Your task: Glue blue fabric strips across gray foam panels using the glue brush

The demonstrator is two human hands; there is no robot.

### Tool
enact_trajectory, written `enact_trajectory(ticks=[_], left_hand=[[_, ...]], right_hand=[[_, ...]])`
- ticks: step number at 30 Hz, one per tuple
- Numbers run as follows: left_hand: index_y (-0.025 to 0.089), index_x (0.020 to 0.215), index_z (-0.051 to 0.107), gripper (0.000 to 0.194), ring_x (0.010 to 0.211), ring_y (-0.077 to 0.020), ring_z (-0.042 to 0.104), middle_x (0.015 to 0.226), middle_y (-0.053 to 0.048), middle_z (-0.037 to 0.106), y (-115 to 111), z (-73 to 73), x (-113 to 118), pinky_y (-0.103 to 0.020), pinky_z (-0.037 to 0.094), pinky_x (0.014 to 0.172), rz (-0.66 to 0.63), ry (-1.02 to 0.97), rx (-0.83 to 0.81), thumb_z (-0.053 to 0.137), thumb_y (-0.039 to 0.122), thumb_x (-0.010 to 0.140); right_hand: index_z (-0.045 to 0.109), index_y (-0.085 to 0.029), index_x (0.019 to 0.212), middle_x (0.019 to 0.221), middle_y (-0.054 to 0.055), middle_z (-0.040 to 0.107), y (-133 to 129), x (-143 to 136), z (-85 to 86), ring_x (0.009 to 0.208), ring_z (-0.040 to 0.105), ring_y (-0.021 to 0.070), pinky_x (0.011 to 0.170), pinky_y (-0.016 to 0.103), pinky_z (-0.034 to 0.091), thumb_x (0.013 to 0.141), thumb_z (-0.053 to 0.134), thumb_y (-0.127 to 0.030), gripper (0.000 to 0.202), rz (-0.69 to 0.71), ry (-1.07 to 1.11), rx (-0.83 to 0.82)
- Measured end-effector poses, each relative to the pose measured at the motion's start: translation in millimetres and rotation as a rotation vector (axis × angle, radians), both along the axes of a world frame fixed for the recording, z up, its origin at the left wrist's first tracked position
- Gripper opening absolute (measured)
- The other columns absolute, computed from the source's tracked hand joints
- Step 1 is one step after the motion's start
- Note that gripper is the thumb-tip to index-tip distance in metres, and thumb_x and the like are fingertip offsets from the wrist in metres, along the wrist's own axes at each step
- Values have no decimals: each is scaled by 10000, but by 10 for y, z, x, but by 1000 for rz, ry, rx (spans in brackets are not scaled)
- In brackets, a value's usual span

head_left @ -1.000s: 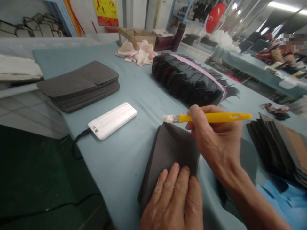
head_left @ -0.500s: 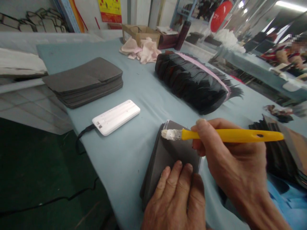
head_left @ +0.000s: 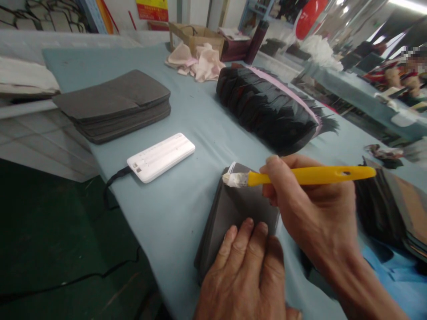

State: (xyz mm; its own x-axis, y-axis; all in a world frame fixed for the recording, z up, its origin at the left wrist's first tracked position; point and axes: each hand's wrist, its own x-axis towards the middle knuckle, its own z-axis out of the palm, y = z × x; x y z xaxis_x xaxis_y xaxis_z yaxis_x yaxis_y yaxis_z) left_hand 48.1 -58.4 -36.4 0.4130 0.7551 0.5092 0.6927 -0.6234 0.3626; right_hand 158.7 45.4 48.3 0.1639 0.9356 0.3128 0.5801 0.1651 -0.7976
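Dark grey sheets (head_left: 233,206), a slightly fanned pile, sit to the right of the white power bank (head_left: 162,158) and closer to the person. Left hand (head_left: 240,275) is laid flat on top, fingers out and nearly together, not gripping anything; my guess is that it's there as a paperweight so the sheets don't slide. It's well back from the far end too, which leaves that end free for the brush (head_left: 320,175). Right hand (head_left: 310,209) is mostly closed, with the handle pinched between thumb and fingers, kinda like a pen, probably for fine control. Can't tell if the bristles actually touch the top sheet or hover just over it.

Materials-wise: smooth yellow handle, looks like plastic, with a hole near the end, and stubby bristles caked in white goop. There's a white line along the sheets' far edge as well, maybe the same stuff. The sheets look matte and thin, sorta like foam or felt, with rounded corners. Left of the power bank and a bit beyond it is a thicker grey stack (head_left: 120,98), edges roughly lined up. Beyond it to the right, a ruffled black bundle (head_left: 263,106) has a pink strip (head_left: 283,86) across it, presumably holding the layers together.
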Motion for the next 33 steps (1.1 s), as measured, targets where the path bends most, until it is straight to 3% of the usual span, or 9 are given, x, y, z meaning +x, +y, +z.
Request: enact_trajectory(ticks=[5, 11, 16, 21, 28, 33], left_hand=[[85, 1440, 577, 518, 1404, -309, 645, 1507, -155, 670, -12, -29, 37, -428, 567, 1168, 15, -64, -44, 446, 435, 1081], [77, 1487, 553, 614, 1431, -330, 620, 1552, -174, 629, 1, 23, 14, -447, 563, 1175, -38, -18, -130, 515, 514, 1057], [73, 1479, 555, 598, 1468, -320, 583, 1546, -169, 638, -21, 14, 16, -446, 530, 1213, -19, -78, -136, 562, 488, 1048], [62, 1544, 492, 729, 1520, -349, 520, 1588, -197, 590, -10, 37, 40, -503, 527, 1220, -86, -108, -252, 656, 504, 987], [32, 1490, 515, 620, 1508, -348, 533, 1566, -221, 603, -41, 109, 59, -490, 491, 1248, -35, -91, -213, 605, 433, 1027], [47, 1532, 483, 659, 1528, -337, 511, 1596, -196, 581, -52, 141, 42, -486, 430, 1295, -46, -115, -259, 639, 420, 1011]], right_hand=[[684, -232, 636, 498, -20, 613, 1, -19, 71, 427, 546, 115, 412, 226, 420, 927, 713, -386, 331, -34, 9, 48], [696, -213, 698, 529, -23, 629, 215, 44, -54, 458, 559, 112, 456, 236, 438, 957, 697, -376, 306, -55, -19, 87], [678, -219, 660, 490, -27, 603, -29, 2, -18, 404, 534, 105, 391, 212, 398, 943, 693, -393, 333, 6, -23, 2], [653, -240, 594, 471, -34, 585, -304, -63, 127, 377, 530, 96, 358, 192, 385, 936, 696, -387, 374, 95, -32, -66], [673, -229, 642, 520, -24, 619, -161, -16, 69, 443, 555, 99, 426, 198, 435, 953, 703, -403, 357, -1, -23, 34], [668, -222, 635, 499, -24, 608, -254, -41, 39, 414, 534, 96, 387, 184, 401, 942, 690, -379, 346, 59, -26, -28]])
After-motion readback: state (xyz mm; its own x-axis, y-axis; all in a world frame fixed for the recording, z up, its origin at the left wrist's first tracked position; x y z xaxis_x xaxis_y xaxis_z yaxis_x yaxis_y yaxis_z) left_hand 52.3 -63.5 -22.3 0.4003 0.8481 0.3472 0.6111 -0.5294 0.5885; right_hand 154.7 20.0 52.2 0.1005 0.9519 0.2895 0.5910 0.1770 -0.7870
